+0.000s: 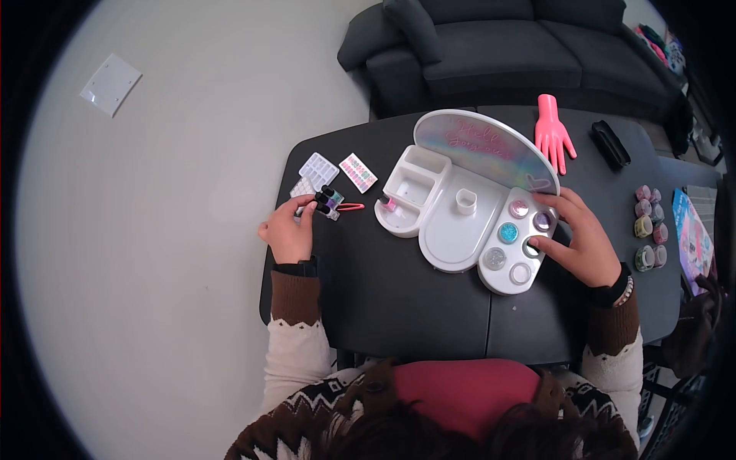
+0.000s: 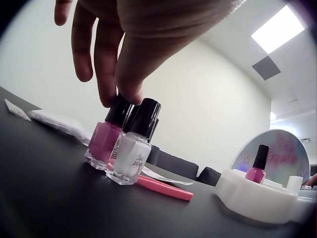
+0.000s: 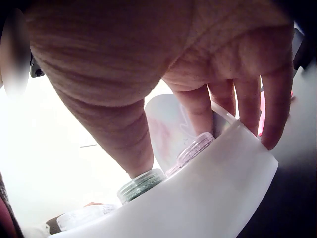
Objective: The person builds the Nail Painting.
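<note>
My left hand (image 1: 290, 236) pinches the black cap of a purple nail polish bottle (image 2: 103, 140) between thumb and fingertip. Right beside it stands a clear-glass nail polish bottle with whitish polish (image 2: 130, 159); more black caps cluster there in the head view. A slim pink tool, tweezers-like (image 1: 350, 207), lies by these bottles. Across the right side of the white nail-salon organizer (image 1: 445, 251) rests my right hand (image 1: 586, 244). Its thumb presses the lid of a green glitter jar (image 3: 141, 186), while the fingers reach over the outer edge near a pink glitter jar (image 3: 197, 148).
A pink nail polish bottle (image 1: 389, 204) stands in the organizer's left section. Nail sheets (image 1: 358, 172) and a white tray (image 1: 318, 170) lie back left. A pink model hand (image 1: 549, 132), a black case (image 1: 610, 146) and several small jars (image 1: 644, 225) occupy the right side.
</note>
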